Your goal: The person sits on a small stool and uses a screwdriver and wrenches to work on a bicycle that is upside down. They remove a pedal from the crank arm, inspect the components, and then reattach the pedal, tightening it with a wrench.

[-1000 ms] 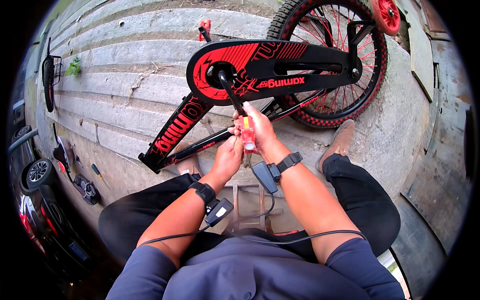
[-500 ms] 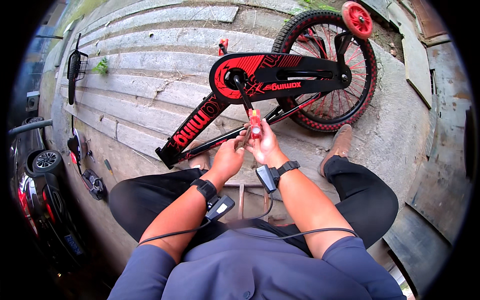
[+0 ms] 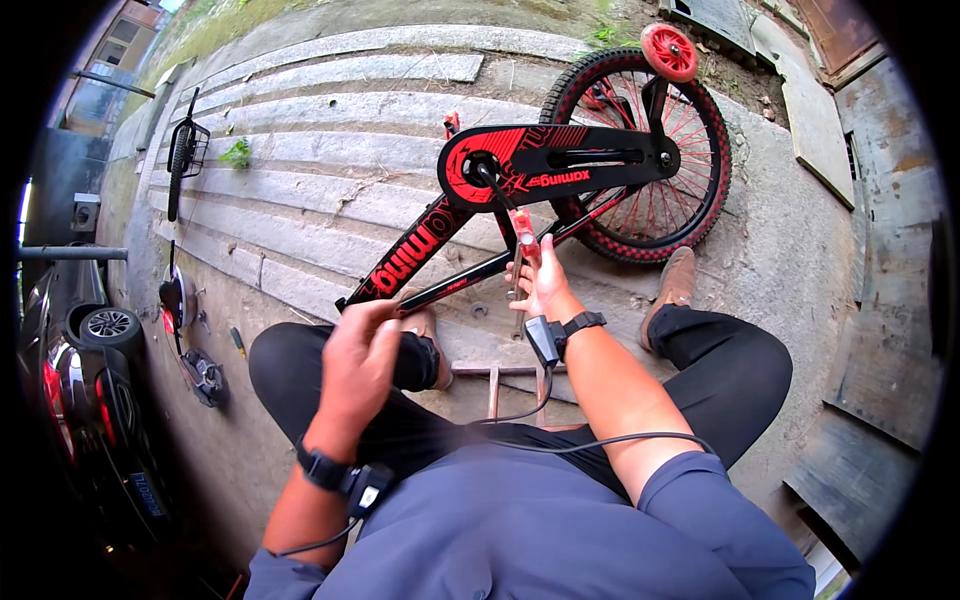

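Note:
A black and red bicycle frame [image 3: 412, 250] stands before me with its rear wheel [image 3: 700, 200] at the right and a chain guard [image 3: 600, 150] along its side. My right hand [image 3: 548, 288], palm up, has thumb and fingers around the lower end of a red pedal [image 3: 526, 228] on the crank. Against those fingers a slim metal spanner [image 3: 518, 318] points down towards me; the pedal and hand hide its upper end. Farther left, my left hand [image 3: 358, 362] is raised above my knee, slightly blurred, its fingers loosely bent and nothing visible in it.
A red training wheel [image 3: 669, 53] is fixed beside the rear wheel. Below my hands is a low metal-framed stool [image 3: 493, 390]. At left lie a screwdriver [image 3: 237, 342], a scooter-like thing [image 3: 203, 375] and a wheel with a basket [image 3: 180, 160]. A dark car [image 3: 85, 400] stands beyond.
My left hand has let go of the spanner and moved left, towards me. My right hand stays at the pedal, its fingers more spread. The view has shifted slightly.

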Motion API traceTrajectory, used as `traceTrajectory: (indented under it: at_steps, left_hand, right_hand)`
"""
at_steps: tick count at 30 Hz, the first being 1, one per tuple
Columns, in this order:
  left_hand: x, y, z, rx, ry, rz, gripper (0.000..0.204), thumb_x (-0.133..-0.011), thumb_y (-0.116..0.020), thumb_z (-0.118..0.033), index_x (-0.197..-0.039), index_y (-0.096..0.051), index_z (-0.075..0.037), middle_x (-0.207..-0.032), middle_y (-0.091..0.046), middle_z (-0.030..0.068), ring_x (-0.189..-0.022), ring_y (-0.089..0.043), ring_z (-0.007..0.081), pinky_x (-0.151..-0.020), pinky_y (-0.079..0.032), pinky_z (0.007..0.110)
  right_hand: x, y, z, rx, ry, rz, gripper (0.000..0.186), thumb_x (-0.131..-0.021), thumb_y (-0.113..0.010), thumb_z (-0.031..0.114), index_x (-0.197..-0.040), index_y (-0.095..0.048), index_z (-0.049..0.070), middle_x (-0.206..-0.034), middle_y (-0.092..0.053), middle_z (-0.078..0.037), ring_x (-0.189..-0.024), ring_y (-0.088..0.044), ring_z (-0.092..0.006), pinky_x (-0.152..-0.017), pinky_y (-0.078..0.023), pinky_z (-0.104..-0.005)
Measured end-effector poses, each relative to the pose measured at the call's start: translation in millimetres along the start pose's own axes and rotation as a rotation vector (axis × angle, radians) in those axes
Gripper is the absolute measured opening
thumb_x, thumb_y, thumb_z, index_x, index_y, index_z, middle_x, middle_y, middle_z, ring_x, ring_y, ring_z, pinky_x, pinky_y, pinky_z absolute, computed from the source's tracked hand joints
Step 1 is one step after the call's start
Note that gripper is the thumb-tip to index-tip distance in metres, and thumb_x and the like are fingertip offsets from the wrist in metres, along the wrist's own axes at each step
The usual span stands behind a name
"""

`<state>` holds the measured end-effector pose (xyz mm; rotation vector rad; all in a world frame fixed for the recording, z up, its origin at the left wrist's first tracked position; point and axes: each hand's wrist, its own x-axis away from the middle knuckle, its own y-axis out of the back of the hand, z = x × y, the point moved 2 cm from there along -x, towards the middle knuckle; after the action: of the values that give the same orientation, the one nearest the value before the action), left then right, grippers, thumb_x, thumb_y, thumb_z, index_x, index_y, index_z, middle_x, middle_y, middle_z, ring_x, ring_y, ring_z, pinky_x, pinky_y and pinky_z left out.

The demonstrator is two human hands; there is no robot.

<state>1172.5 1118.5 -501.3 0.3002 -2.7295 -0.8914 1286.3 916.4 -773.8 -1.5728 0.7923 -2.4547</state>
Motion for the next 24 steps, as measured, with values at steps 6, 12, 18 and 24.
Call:
traceTrajectory:
  at_steps: [6, 12, 18, 24]
  left_hand:
    - [68, 82, -4, -0.416, -0.277, -0.399, 0.020, -0.091, -0.057, 0.006, -0.111, -0.061, 0.003, -0.116, -0.062, 0.0164, -0.106, -0.061, 0.0282, -0.097, -0.047, 0.035]
    - [111, 72, 17, -0.623, -0.215, -0.392, 0.022, -0.089, -0.059, 0.002, -0.111, -0.061, 0.001, -0.133, -0.052, 0.0200, -0.135, -0.045, 0.0395, -0.113, -0.035, 0.047]
    - [117, 65, 6, -0.629, -0.192, -0.360, 0.022, -0.088, -0.059, 0.003, -0.111, -0.062, 0.001, -0.135, -0.051, 0.0206, -0.137, -0.044, 0.0409, -0.114, -0.034, 0.048]
    - [152, 59, -10, -0.638, -0.106, -0.348, 0.021, -0.088, -0.059, 0.002, -0.109, -0.061, 0.002, -0.131, -0.054, 0.0206, -0.131, -0.049, 0.0390, -0.111, -0.037, 0.046]
  right_hand:
    - [9, 1, 11, -0.027, 0.064, 0.004, 0.096, -0.073, -0.055, 0.089, -0.141, -0.048, 0.022, -0.132, -0.049, -0.018, -0.118, -0.048, -0.0326, -0.107, -0.022, -0.0755]
    - [15, 6, 14, 0.119, 0.119, 0.082, 0.121, -0.068, -0.063, 0.087, -0.153, -0.029, 0.007, -0.151, -0.035, -0.023, -0.137, -0.035, -0.0378, -0.111, -0.019, -0.0715]
    - [27, 3, 26, 0.181, 0.154, 0.063, 0.122, -0.070, -0.063, 0.086, -0.158, -0.021, 0.013, -0.156, -0.027, -0.026, -0.143, -0.027, -0.0399, -0.113, -0.017, -0.0699]
    - [23, 5, 34, 0.224, 0.148, 0.138, 0.110, -0.076, -0.054, 0.087, -0.160, -0.017, 0.025, -0.166, -0.013, -0.014, -0.152, -0.009, -0.0397, -0.113, -0.013, -0.0704]
